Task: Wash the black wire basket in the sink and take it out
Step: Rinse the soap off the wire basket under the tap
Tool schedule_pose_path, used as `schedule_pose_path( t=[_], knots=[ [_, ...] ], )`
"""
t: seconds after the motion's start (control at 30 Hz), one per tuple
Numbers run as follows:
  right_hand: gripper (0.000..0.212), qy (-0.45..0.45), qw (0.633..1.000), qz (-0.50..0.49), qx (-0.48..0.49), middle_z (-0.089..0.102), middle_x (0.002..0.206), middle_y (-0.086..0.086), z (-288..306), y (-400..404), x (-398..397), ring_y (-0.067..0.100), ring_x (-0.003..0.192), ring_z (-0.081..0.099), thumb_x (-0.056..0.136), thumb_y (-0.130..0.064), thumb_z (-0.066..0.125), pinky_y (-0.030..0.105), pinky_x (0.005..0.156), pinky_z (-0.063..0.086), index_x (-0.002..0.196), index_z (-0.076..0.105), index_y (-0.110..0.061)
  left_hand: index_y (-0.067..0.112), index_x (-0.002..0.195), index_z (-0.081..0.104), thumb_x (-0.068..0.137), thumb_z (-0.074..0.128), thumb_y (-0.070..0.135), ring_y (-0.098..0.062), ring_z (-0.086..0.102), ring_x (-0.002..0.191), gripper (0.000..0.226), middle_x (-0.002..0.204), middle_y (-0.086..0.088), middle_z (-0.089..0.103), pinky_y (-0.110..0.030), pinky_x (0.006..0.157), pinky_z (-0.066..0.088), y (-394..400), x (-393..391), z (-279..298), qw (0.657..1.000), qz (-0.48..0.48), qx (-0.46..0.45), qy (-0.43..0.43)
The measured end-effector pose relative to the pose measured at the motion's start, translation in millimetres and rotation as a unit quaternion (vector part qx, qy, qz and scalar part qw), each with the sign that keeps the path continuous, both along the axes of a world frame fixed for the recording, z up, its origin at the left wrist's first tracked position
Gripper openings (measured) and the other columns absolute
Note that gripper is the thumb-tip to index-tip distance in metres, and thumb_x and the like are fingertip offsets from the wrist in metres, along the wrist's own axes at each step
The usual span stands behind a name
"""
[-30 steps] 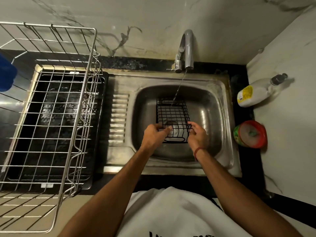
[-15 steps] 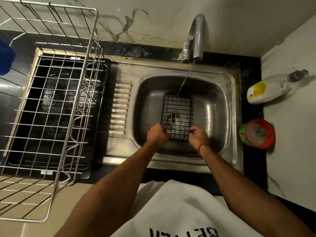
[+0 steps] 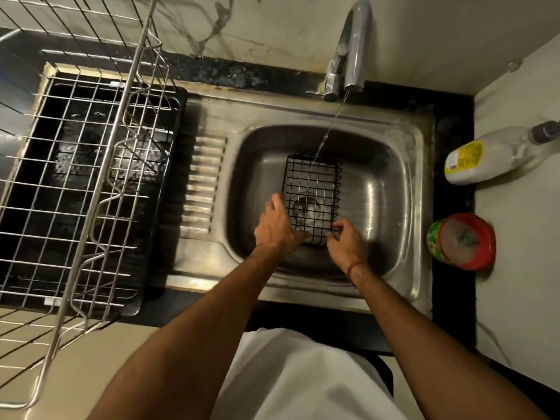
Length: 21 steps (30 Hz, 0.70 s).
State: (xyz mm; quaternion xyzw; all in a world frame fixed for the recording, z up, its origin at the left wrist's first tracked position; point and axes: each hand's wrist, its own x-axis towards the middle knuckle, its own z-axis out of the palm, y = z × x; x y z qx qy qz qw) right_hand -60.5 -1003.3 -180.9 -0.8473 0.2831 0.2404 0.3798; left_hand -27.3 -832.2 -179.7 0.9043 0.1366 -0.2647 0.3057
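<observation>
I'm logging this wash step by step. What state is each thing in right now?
tap: running, thin stream falling onto the basket's far edge
black wire basket: in the sink, over the drain
sink: wet, not filled
left hand: on the basket's near left corner
right hand: pinching the basket's near right corner
white bottle: lying on its side, capped
drying rack: no dishes visible
</observation>
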Motion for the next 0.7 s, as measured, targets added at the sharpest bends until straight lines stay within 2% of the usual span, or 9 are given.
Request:
schedule_pose_path(
  t=[0.1, 0.17, 0.23, 0.33, 0.4, 0.47, 0.53, 0.6, 0.7],
  knots=[
    [0.045, -0.063, 0.996, 0.011, -0.057, 0.059, 0.141, 0.005, 4.1, -3.8, 9.6, 0.009, 0.096, 0.059, 0.101, -0.018, 0.067, 0.007, 0.066, 0.036, 0.141, 0.048, -0.016, 0.036, 0.169, -0.004, 0.068, 0.099, 0.055, -0.04, 0.031, 0.158, 0.145, 0.181, -0.006, -0.001, -0.062, 0.12, 0.043, -9.8, 9.3, -14.0, 0.998, -0.057, -0.023, 0.029],
    [0.052, -0.109, 0.99, 0.067, -0.064, 0.05, 0.155, 0.003, 3.4, -7.4, 18.8, 0.019, 0.126, 0.058, 0.103, -0.022, 0.065, 0.017, 0.091, 0.045, 0.15, 0.043, -0.018, 0.039, 0.167, -0.021, 0.068, 0.095, 0.065, -0.044, 0.026, 0.16, 0.155, 0.18, -0.004, -0.017, -0.063, 0.121, 0.041, -16.0, 8.7, -26.3, 0.997, -0.054, -0.027, 0.038],
    [0.059, -0.137, 0.974, 0.171, -0.064, 0.033, 0.169, 0.0, 2.8, -8.0, 32.0, 0.02, 0.151, 0.039, 0.107, -0.027, 0.057, 0.031, 0.117, 0.039, 0.161, 0.034, -0.02, 0.041, 0.163, -0.03, 0.069, 0.091, 0.071, -0.045, 0.026, 0.16, 0.156, 0.179, -0.004, -0.022, -0.063, 0.12, 0.042, -17.0, 3.0, -32.3, 0.997, -0.056, -0.035, 0.046],
    [0.066, -0.146, 0.911, 0.371, -0.099, 0.002, 0.176, -0.002, -13.9, -9.6, 61.8, 0.016, 0.162, 0.002, 0.112, -0.039, 0.038, 0.038, 0.132, 0.012, 0.169, 0.009, -0.021, 0.047, 0.158, -0.038, 0.076, 0.081, 0.077, -0.047, 0.025, 0.16, 0.147, 0.18, -0.009, -0.016, -0.067, 0.12, 0.038, -23.8, -4.2, -40.0, 0.997, -0.046, -0.016, 0.06],
    [0.067, -0.158, 0.851, 0.477, -0.154, -0.009, 0.175, 0.0, -29.4, -12.4, 85.5, 0.017, 0.162, -0.008, 0.113, -0.046, 0.025, 0.042, 0.133, 0.006, 0.168, -0.002, -0.02, 0.043, 0.158, -0.039, 0.079, 0.069, 0.086, -0.044, 0.023, 0.161, 0.141, 0.18, -0.011, -0.013, -0.065, 0.12, 0.035, -29.1, -4.8, -42.8, 0.997, -0.061, 0.028, 0.049],
    [0.065, -0.18, 0.815, 0.508, -0.213, -0.008, 0.175, 0.0, -42.3, -16.3, 101.2, 0.018, 0.162, -0.009, 0.113, -0.047, 0.017, 0.049, 0.133, 0.008, 0.168, -0.004, -0.019, 0.04, 0.158, -0.04, 0.079, 0.059, 0.094, -0.043, 0.029, 0.158, 0.138, 0.18, -0.013, -0.008, -0.064, 0.117, 0.038, -32.2, -2.8, -42.4, 0.996, -0.063, 0.054, 0.037],
    [0.064, -0.205, 0.808, 0.493, -0.249, -0.006, 0.176, 0.002, -54.4, -11.8, 101.2, 0.021, 0.163, -0.007, 0.113, -0.046, 0.014, 0.052, 0.132, 0.01, 0.168, -0.003, -0.017, 0.039, 0.158, -0.041, 0.08, 0.06, 0.093, -0.044, 0.038, 0.152, 0.138, 0.179, -0.014, -0.001, -0.063, 0.114, 0.043, -33.3, -0.7, -44.3, 0.996, -0.057, 0.058, 0.046],
    [0.067, -0.242, 0.802, 0.497, -0.227, -0.006, 0.176, 0.006, -61.8, -1.2, 91.3, 0.023, 0.163, -0.006, 0.112, -0.048, 0.012, 0.052, 0.132, 0.007, 0.169, 0.002, -0.014, 0.039, 0.158, -0.041, 0.083, 0.069, 0.083, -0.043, 0.044, 0.147, 0.14, 0.174, -0.011, 0.008, -0.062, 0.111, 0.045, -31.6, 2.0, -44.6, 0.995, -0.059, 0.049, 0.065],
    [0.066, -0.273, 0.74, 0.578, -0.209, 0.003, 0.176, 0.008, -64.9, -5.7, 99.8, 0.021, 0.163, 0.0, 0.113, -0.047, 0.011, 0.048, 0.132, 0.012, 0.169, 0.008, -0.011, 0.038, 0.155, -0.046, 0.081, 0.069, 0.084, -0.042, 0.048, 0.142, 0.143, 0.168, -0.013, 0.014, -0.06, 0.109, 0.047, -32.5, 4.8, -43.4, 0.991, -0.079, 0.069, 0.082]
  ],
)
